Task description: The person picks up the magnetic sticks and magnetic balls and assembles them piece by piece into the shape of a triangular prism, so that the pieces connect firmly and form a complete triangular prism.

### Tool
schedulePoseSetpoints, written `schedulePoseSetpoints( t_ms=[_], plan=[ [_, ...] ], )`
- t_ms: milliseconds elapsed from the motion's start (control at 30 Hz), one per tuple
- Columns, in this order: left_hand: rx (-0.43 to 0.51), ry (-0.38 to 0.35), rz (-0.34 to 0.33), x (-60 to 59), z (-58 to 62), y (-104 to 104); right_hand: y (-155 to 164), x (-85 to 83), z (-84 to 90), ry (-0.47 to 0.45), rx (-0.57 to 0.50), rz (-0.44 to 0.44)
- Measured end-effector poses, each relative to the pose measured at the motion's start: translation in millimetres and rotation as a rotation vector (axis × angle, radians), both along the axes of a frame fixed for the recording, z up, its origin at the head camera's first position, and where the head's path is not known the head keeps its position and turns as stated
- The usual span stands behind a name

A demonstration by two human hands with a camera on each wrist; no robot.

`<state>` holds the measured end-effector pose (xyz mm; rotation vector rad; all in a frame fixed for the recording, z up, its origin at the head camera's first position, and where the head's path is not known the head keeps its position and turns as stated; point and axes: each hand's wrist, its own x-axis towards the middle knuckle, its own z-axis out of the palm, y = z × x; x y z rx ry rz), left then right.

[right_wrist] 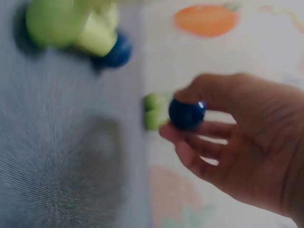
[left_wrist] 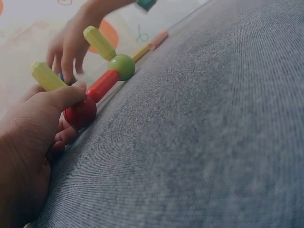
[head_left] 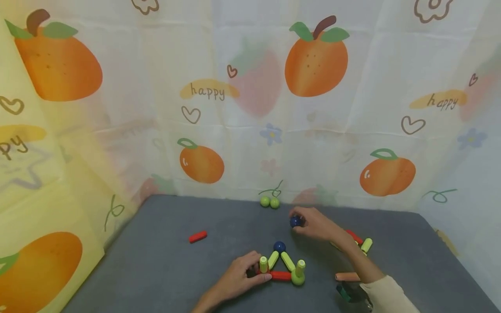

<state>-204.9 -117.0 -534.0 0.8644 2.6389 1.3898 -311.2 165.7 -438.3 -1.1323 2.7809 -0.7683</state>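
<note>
Far to the left on the gray mat (head_left: 156,269) I see a loose red stick (head_left: 197,237) lying flat, well apart from everything else.

Next comes my left hand (head_left: 238,278). It rests on the mat with its fingers curled around the left corner of a little toy triangle. From the left wrist view, the thumb (left_wrist: 66,95) presses on top of a red ball (left_wrist: 80,113) at that corner, so this hand is holding the ball. A yellow-green peg (head_left: 263,264) stands up right beside the thumb.

The triangle lies flat. Its bottom side is a red bar (head_left: 280,275). Two yellow-green sticks (head_left: 288,261) lean in to meet a dark blue ball (head_left: 279,246) at the top. At the right corner is a green ball (head_left: 298,278) with another yellow-green peg (head_left: 300,266) sticking up from it.

Behind the triangle, near the fruit curtain (head_left: 250,95), two small green balls (head_left: 270,202) sit touching each other.

To the right, my right hand (head_left: 315,224) is up above the mat, behind the triangle. Its fingertips pinch a second blue ball (right_wrist: 186,113), a tight small grip. That ball is off the mat, in the air.

Farther right, partly hidden by my arm, lie a red stick (head_left: 354,236), a yellow-green stick (head_left: 366,245) and an orange stick (head_left: 347,276).
</note>
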Motion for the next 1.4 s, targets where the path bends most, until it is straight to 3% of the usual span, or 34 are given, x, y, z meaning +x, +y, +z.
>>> schedulePoseSetpoints(
  t_ms=[200, 400, 500, 667, 933, 1067, 1233, 1400],
  plan=[
    [-0.015, -0.003, 0.004, 1.3, -0.7, -0.9, 17.8, 50.2, 34.4, -0.177, -0.118, 0.200],
    [-0.017, -0.017, 0.006, 1.7, 3.0, -1.9, 21.0, 72.7, 44.6, -0.186, -0.061, 0.405],
    [-0.018, -0.015, 0.009, 1.3, 4.9, -2.8, 18.7, 75.3, 44.8, -0.197, -0.035, 0.409],
    [-0.032, -0.019, 0.008, -0.7, 5.6, -2.9, 20.5, 72.2, 38.4, -0.286, 0.007, 0.331],
    [-0.031, -0.021, 0.002, -3.0, 4.6, -1.3, 23.3, 70.1, -5.0, -0.470, -0.017, 0.272],
    [-0.030, -0.024, 0.003, -2.8, 4.6, -1.0, 19.6, 71.3, -15.8, -0.491, -0.059, 0.265],
    [-0.023, -0.028, -0.007, -2.4, 3.4, -1.1, 15.1, 69.4, -15.5, -0.525, -0.070, 0.287],
    [0.012, -0.061, -0.033, -2.5, 2.7, -2.4, 12.1, 61.5, -15.9, -0.514, -0.054, 0.367]
  ],
)
